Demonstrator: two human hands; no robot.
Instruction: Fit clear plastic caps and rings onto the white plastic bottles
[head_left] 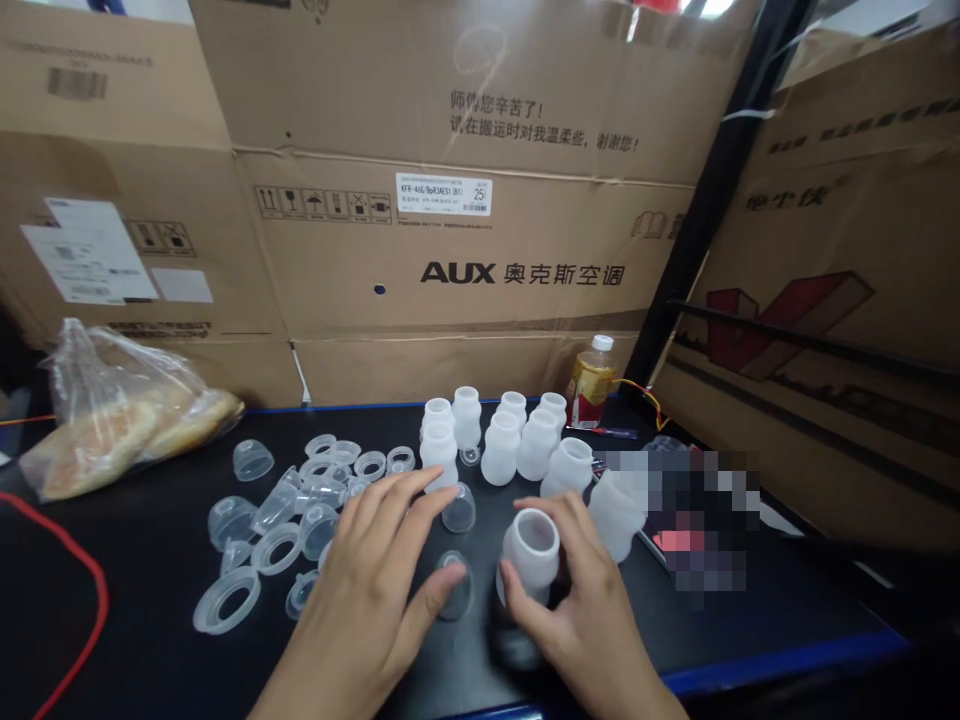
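Clear plastic parts (277, 505) are scattered at left. The left hand (367, 575) is held with fingers spread, its thumb overlapping a clear cap (459, 603); contact cannot be told. Rightward, a white bottle (527, 565) is grasped by the right hand (579, 590), before other bottles (500, 450).

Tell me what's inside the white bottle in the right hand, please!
Through the open mouth of the white bottle, held in the right hand, only its pale inner wall shows. Its cloudy sides hide the bottom.

White frosted bottle (532, 566), open-mouthed, near upright; clear dome (456, 603) nearby.
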